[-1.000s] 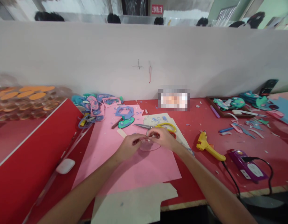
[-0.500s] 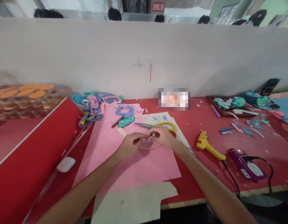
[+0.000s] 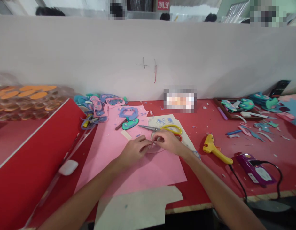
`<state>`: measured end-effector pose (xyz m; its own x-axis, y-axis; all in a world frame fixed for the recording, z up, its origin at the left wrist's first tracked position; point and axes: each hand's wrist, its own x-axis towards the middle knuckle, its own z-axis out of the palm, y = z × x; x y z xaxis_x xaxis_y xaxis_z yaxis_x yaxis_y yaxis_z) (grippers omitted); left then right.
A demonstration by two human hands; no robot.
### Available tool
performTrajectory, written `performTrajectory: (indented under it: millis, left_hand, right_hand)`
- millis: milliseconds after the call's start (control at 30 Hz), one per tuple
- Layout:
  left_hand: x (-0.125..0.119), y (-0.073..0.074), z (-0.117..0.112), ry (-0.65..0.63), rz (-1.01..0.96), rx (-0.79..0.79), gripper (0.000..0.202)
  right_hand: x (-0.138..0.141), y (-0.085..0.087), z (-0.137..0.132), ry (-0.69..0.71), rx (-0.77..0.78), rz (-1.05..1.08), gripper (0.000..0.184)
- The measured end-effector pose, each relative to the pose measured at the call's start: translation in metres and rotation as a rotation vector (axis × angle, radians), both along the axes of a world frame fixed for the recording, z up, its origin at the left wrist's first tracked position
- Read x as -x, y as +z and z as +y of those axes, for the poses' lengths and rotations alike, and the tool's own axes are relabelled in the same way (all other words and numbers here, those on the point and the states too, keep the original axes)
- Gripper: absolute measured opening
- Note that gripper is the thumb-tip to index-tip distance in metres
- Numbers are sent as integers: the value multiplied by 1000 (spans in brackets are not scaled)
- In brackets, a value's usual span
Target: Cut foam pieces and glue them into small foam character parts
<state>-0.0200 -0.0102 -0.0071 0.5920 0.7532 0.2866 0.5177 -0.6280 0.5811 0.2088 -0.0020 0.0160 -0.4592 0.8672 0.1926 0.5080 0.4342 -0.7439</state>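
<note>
Left hand: the left hand is hovering low over the pink sheet, its fingers pinching together on the left side of the pink cutout.
Right hand: the right hand is meeting it from the other side, fingers clamping the same piece.
Pink cutout: it is sitting between both hands, just above the sheet, mid-counter. Gripping it from two sides is probably steadying a thin, floppy piece; the fingertip detail is too small to tell.
Scissors: the scissors are lying just behind the right hand on a beige card, seemingly for easy reach.
Glue gun: the glue gun is resting toward the right edge, apart from the sheet, likely sparing the paper its tip.
Foam shapes: the foam shapes are piling up along the far edge.
</note>
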Motion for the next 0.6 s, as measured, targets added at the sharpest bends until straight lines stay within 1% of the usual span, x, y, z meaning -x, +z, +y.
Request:
performTrajectory:
  millis: [100, 300, 467, 600]
  left_hand:
    - [0, -2, -1, -16, 63, -46, 23]
    - [0, 4, -1, -19, 128, -54, 28]
    - [-1, 4, -2, -27, 113, -94, 25]
    - [-1, 7, -3, -32, 106, -102, 26]
  right_hand:
    - [1, -1, 0, -12, -19, -35, 10]
    - [2, -2, 0, -8, -39, -65, 13]
    - [3, -1, -1, -13, -48, -90, 14]
    - [3, 1, -1, -19, -57, -95, 14]
